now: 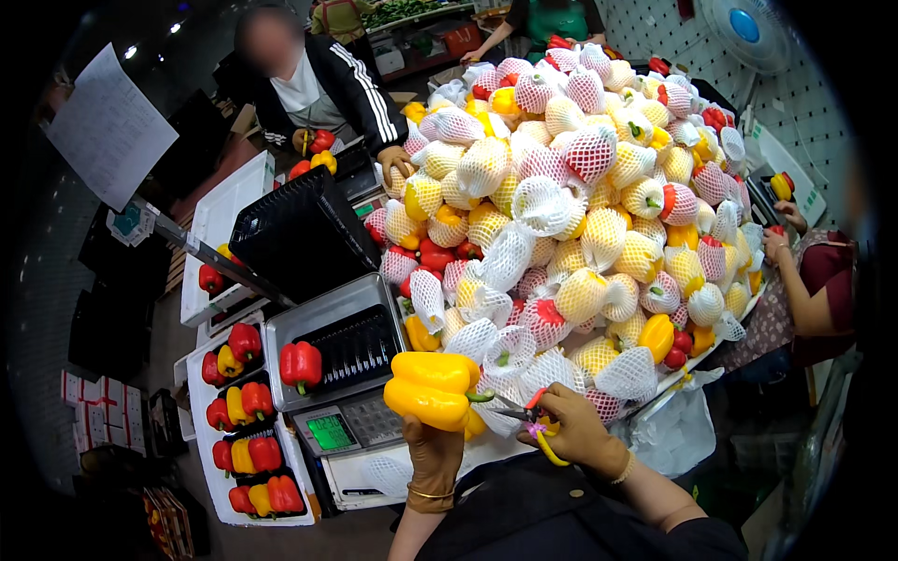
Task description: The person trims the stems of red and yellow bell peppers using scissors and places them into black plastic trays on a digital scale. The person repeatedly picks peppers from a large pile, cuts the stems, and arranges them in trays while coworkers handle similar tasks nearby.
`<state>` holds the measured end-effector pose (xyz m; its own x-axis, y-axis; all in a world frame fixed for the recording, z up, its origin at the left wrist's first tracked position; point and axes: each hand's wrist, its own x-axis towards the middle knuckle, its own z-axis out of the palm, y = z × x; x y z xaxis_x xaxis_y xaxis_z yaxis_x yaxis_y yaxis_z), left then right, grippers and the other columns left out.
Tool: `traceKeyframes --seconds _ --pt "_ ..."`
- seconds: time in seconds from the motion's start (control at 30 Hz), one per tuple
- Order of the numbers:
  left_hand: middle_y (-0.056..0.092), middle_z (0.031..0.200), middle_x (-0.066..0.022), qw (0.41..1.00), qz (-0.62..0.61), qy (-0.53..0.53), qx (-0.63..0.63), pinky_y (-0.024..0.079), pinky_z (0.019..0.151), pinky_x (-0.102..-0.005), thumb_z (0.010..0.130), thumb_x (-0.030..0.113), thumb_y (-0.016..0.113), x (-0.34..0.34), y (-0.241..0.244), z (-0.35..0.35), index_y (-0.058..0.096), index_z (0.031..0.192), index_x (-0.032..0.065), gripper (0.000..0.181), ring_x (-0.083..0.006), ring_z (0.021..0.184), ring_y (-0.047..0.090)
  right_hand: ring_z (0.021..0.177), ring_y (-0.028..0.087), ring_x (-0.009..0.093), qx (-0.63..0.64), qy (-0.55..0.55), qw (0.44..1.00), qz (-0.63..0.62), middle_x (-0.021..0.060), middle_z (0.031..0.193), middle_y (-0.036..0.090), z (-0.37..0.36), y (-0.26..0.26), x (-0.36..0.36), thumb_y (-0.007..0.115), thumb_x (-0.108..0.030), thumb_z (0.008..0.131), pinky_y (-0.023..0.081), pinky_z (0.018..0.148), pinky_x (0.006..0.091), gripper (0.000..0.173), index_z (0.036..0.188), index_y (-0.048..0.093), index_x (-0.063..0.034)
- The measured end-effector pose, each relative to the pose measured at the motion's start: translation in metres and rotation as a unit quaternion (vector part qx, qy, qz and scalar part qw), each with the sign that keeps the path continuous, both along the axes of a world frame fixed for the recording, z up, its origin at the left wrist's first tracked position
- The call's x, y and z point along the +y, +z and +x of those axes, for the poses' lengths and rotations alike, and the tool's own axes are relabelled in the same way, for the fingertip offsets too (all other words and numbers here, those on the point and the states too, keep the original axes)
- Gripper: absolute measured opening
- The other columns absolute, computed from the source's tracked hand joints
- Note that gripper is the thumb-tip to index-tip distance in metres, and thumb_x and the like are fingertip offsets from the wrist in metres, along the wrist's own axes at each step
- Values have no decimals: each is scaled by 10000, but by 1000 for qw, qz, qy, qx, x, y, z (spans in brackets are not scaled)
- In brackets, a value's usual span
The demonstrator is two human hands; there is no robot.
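Note:
My left hand (433,452), in a brown glove, holds up a yellow bell pepper (429,387) with its green stem towards the right. In my gloved right hand (577,429) are scissors (517,412) with red and yellow handles, their blades beside that stem. Left of the pepper, a digital scale (351,424) with a lit display carries a metal tray (276,350). A black plastic tray (356,350) lies in it, and a red bell pepper (300,366) rests at its left end. Peppers in foam nets (582,294) form a large heap beyond my hands.
A white foam box (210,470) at the left holds several black trays of red and yellow peppers. Black trays (302,224) stand stacked behind the scale. A paper sheet (112,126) is on a metal post (210,256). Co-workers (323,84) stand around the heap, one (807,294) at the right.

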<state>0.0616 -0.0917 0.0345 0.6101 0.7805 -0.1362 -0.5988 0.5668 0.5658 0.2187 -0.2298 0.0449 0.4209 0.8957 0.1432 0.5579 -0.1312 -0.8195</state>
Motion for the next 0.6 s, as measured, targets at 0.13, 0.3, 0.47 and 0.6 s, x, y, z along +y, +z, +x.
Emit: traceKeyframes --seconds 0.13,0.3,0.47,0.6 --pt "496 1335 -70 999 -30 -22 -5 353 1072 -428 785 485 706 -2 8 3 406 1361 106 752 -241 1237 478 560 544 230 -10 27 1000 -6 72 657 526 0 -6 1 829 -311 653 410 502 344 355 745 600 -57" --pt "515 1302 -84 989 -136 -28 -47 408 1010 -465 763 578 675 8 7 4 436 1337 120 772 -272 1181 514 524 535 246 4 -19 996 92 97 606 520 3 -15 3 811 -241 706 413 482 325 293 786 628 -27" --pt "517 1279 -60 999 -19 -36 5 481 951 -422 700 561 755 37 -18 -19 419 1344 141 839 -241 1179 524 569 559 168 128 -91 984 86 71 698 607 10 -8 4 742 -62 755 453 538 276 194 748 553 -17" --pt "504 1292 -64 998 19 -36 37 460 984 -421 740 428 776 55 -13 -34 398 1356 126 783 -240 1189 519 802 640 173 286 -46 951 111 189 1068 613 5 1 22 708 16 769 524 668 289 216 799 497 -13"
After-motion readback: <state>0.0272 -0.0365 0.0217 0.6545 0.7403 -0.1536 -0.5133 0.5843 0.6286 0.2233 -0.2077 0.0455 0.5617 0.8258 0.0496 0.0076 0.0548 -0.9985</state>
